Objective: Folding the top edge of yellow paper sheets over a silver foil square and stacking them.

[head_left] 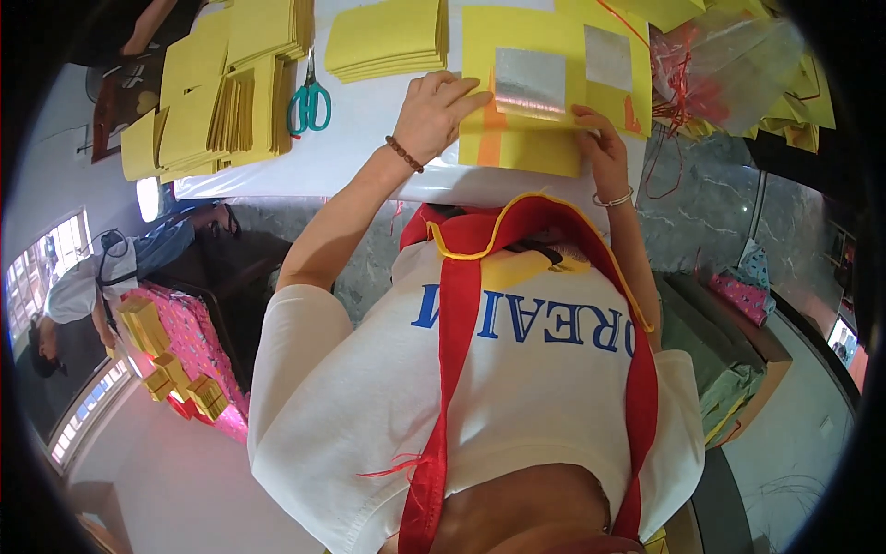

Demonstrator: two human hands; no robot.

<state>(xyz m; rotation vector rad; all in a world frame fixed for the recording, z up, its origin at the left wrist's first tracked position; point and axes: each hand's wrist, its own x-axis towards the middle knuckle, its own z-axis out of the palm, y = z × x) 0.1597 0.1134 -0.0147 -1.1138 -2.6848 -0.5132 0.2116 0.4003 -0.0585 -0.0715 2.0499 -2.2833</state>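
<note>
On the table in front of me lies a yellow paper sheet [535, 152] with a silver foil square [531, 83] and an orange strip [493, 138]. My left hand [434, 115], a beaded bracelet on its wrist, has its fingertips closed at the sheet's left edge beside the foil. At the right edge, my right hand [604, 148] pinches the paper between thumb and fingers; a bangle circles that wrist. A crease or raised edge runs across the sheet between both hands. Under the right side, another yellow sheet [637, 78] with a silver square shows.
Teal-handled scissors [309, 106] lie left of my left hand. Yellow paper stacks [386, 42] stand at the back and far left. At the right is a clear plastic bag [729, 74] with red strings. Another person [74, 282] is beyond the pink-covered table [189, 337].
</note>
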